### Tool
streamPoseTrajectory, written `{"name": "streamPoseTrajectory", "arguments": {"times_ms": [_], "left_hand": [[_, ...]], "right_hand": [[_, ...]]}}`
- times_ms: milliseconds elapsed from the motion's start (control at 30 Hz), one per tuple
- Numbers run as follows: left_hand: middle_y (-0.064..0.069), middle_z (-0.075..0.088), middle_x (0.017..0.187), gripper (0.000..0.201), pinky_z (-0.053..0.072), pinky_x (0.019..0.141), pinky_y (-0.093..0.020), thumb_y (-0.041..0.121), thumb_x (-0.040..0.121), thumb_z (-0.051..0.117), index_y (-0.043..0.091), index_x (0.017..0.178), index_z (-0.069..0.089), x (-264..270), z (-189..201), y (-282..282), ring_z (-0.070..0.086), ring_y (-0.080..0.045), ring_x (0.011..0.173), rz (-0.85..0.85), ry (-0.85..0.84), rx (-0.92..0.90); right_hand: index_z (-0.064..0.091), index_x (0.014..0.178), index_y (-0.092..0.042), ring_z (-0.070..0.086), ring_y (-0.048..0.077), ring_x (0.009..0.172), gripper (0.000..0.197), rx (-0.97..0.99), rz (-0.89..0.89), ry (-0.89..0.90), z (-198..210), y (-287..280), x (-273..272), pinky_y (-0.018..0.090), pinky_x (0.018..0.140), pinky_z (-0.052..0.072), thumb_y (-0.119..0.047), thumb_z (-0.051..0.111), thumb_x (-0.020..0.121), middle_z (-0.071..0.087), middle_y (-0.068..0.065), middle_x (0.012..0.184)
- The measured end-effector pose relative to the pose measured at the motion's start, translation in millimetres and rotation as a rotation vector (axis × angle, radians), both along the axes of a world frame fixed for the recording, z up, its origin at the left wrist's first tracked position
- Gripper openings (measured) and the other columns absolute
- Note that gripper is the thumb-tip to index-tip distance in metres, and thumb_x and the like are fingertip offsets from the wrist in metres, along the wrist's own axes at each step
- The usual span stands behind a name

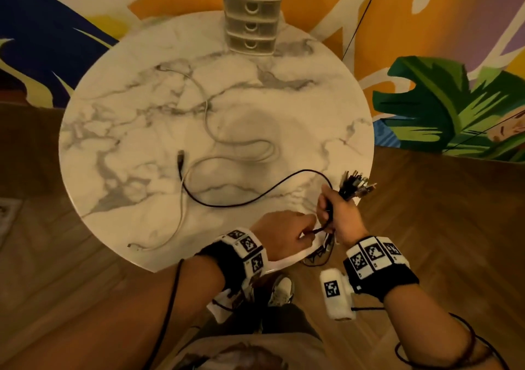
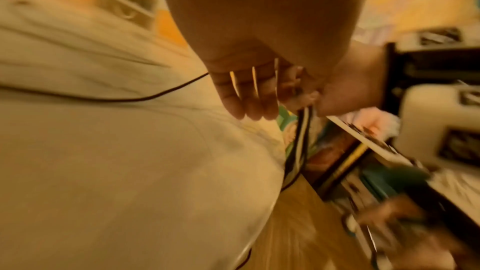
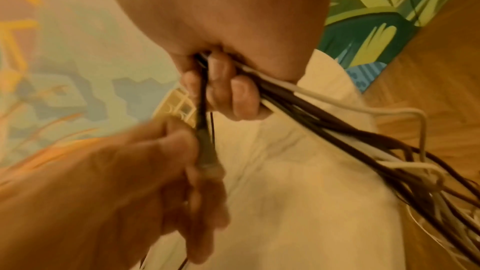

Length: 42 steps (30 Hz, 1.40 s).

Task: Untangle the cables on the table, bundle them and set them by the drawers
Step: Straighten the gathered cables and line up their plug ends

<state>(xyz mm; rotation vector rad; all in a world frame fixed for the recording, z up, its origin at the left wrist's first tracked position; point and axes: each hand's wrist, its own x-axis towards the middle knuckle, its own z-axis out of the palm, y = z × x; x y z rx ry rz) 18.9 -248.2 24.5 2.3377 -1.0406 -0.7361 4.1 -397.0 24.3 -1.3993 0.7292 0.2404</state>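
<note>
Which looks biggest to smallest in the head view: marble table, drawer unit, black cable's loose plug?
1. marble table
2. drawer unit, though it stands farthest from the camera
3. black cable's loose plug

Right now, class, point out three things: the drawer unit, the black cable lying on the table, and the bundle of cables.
drawer unit point(image 1: 251, 24): head view, front of the middle drawer.
black cable point(image 1: 250, 200): head view, mid-run on the marble.
bundle of cables point(image 3: 306, 114): right wrist view, strands leaving the right hand point(image 1: 339, 216).
</note>
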Motion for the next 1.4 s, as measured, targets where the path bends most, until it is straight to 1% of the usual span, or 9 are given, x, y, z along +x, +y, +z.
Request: {"name": "streamPoseTrajectory", "arguments": {"times_ms": [167,333,433,567,800,900,967,1100,1400], "left_hand": [[0.0,0.053,0.112,0.034,0.047,0.074,-0.033,0.039,0.088,0.058,0.017,0.113,0.051,36,5,4,0.054,-0.016,0.078,0.545,0.085,-0.267],[-0.006,0.058,0.119,0.041,0.045,0.078,-0.026,0.033,0.09,0.056,0.017,0.127,0.046,55,-5,5,0.06,-0.021,0.096,0.209,0.11,0.012],[-0.01,0.067,0.096,0.025,0.043,0.062,-0.019,0.028,0.096,0.046,0.011,0.105,0.062,50,-28,25,0.061,-0.018,0.077,0.33,0.324,0.11],[-0.009,0.064,0.111,0.037,0.044,0.088,-0.033,0.041,0.098,0.035,0.018,0.109,0.062,59,-39,68,0.059,-0.028,0.102,0.345,0.116,0.262],[-0.013,0.062,0.107,0.057,0.042,0.087,-0.035,0.053,0.096,0.024,0.011,0.102,0.061,88,3,77,0.056,-0.03,0.1,0.512,-0.114,0.425],[-0.01,0.064,0.095,0.055,0.048,0.081,-0.037,0.056,0.095,0.026,0.015,0.083,0.06,69,26,47,0.06,-0.029,0.089,0.467,-0.1,0.371],[-0.006,0.062,0.083,0.052,0.047,0.072,-0.034,0.055,0.095,0.026,0.018,0.072,0.054,53,42,21,0.061,-0.027,0.082,0.374,-0.148,0.347],[-0.008,0.064,0.084,0.033,0.041,0.061,-0.031,0.039,0.096,0.036,0.018,0.088,0.061,36,62,-12,0.061,-0.028,0.079,0.29,-0.221,0.226],[-0.004,0.061,0.09,0.037,0.042,0.084,-0.038,0.04,0.099,0.029,0.018,0.089,0.056,29,20,42,0.052,-0.022,0.09,0.312,-0.118,0.188]], "right_hand": [[0.033,0.049,-0.016,0.022,0.013,0.036,0.052,-0.022,0.129,-0.079,10,4,-14,0.026,0.04,0.014,-0.029,0.044,0.098,0.028,-0.001,0.04],[0.032,0.048,-0.015,0.023,0.01,0.036,0.052,-0.049,0.18,-0.132,23,6,-17,0.024,0.041,0.016,-0.024,0.045,0.098,0.028,-0.003,0.041],[0.031,0.048,-0.017,0.021,0.008,0.035,0.052,-0.017,0.074,-0.156,27,-4,-12,0.02,0.037,0.016,-0.02,0.046,0.098,0.027,-0.007,0.04],[0.036,0.055,-0.012,0.027,0.007,0.033,0.044,-0.123,-0.092,-0.163,29,-29,-7,0.018,0.035,0.025,-0.019,0.047,0.098,0.034,-0.006,0.039],[0.065,0.071,-0.016,0.048,0.01,0.058,0.038,-0.397,-0.46,-0.169,36,-63,-4,0.028,0.063,0.04,-0.032,0.044,0.098,0.058,0.001,0.069],[0.067,0.092,-0.002,0.051,-0.004,0.057,0.034,-0.403,-0.242,-0.316,53,-39,1,0.007,0.057,0.041,-0.024,0.041,0.1,0.059,-0.004,0.078],[0.067,0.106,-0.005,0.056,-0.013,0.077,0.028,-0.407,0.013,-0.358,54,-10,3,0.006,0.078,0.042,-0.019,0.044,0.099,0.062,-0.009,0.094],[0.069,0.097,-0.012,0.062,0.023,0.087,0.028,-0.619,0.337,-0.221,37,13,10,0.042,0.085,0.049,-0.031,0.048,0.096,0.069,0.007,0.094],[0.067,0.091,0.001,0.063,0.035,0.083,0.028,-0.725,0.061,-0.224,49,-47,12,0.035,0.067,0.041,-0.021,0.049,0.096,0.065,0.019,0.079]]}}
